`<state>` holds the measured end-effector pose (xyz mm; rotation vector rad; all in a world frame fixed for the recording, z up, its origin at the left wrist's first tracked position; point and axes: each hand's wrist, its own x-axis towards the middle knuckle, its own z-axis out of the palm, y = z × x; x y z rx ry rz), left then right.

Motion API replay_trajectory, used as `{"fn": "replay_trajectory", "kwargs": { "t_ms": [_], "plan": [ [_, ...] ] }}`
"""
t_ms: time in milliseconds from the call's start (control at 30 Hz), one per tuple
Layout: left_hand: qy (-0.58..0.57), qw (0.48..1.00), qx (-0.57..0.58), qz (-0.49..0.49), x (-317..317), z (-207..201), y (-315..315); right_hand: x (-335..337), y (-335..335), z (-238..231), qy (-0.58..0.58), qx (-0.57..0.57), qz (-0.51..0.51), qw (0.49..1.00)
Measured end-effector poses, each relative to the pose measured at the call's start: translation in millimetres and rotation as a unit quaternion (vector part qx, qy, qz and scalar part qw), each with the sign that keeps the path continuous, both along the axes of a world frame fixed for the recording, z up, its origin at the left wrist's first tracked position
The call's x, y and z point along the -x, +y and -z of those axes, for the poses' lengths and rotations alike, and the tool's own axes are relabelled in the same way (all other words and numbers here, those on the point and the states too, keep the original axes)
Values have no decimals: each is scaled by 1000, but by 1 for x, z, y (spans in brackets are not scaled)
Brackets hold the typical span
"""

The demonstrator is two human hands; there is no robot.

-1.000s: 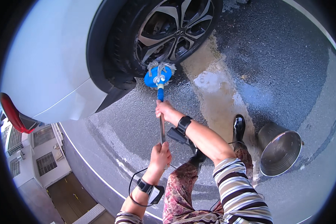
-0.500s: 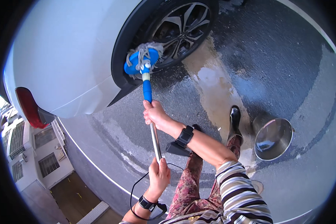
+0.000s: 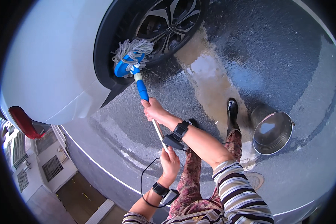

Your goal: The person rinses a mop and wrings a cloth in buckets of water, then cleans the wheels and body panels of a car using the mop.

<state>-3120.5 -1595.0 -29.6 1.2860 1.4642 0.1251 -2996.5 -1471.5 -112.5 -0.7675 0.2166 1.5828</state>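
Note:
A mop (image 3: pixel 141 87) with a blue head and grey-white string strands is pressed against the tyre of a car wheel (image 3: pixel 170 28). Its strands spread over the tyre's edge beside the dark wheel arch. My right hand (image 3: pixel 155 109) is wrapped around the pole just below the blue sleeve. Lower down, my left hand (image 3: pixel 170 164) grips the same pole near its end. Both wrists carry black straps with small devices, and a black cable loops by the left forearm. The wheel belongs to a silver-white car (image 3: pixel 52 63).
To the right of my boots (image 3: pixel 232 114) stands a metal bucket (image 3: pixel 260 115) holding some liquid. Wet asphalt and a tan strip with a puddle (image 3: pixel 204 65) run from the wheel toward my feet. A red tail light (image 3: pixel 24 122) juts at the left, with a building (image 3: pixel 44 160) beyond.
The mop head has shifted left and tilted, with more strands now fanned out over the tyre. My left hand has moved up and right with the pole. The view has shifted slightly.

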Motion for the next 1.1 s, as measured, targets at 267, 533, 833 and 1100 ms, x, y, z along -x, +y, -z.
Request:
{"fn": "replay_trajectory", "kwargs": {
  "t_ms": [267,533,833,1100],
  "plan": [
    [15,998,34,49,-24,47,40,-19,22,81,-23,68,20,997],
    [17,993,76,84,-40,71,65,-43,35,100,-99,157,-9,983],
    [-107,957,267,48,-41,58,110,-77,47,97,-318,285,43,903],
    [-78,974,215,-10,-15,44,76,-12,47,89,-276,218,-69,934]
  ]
}}
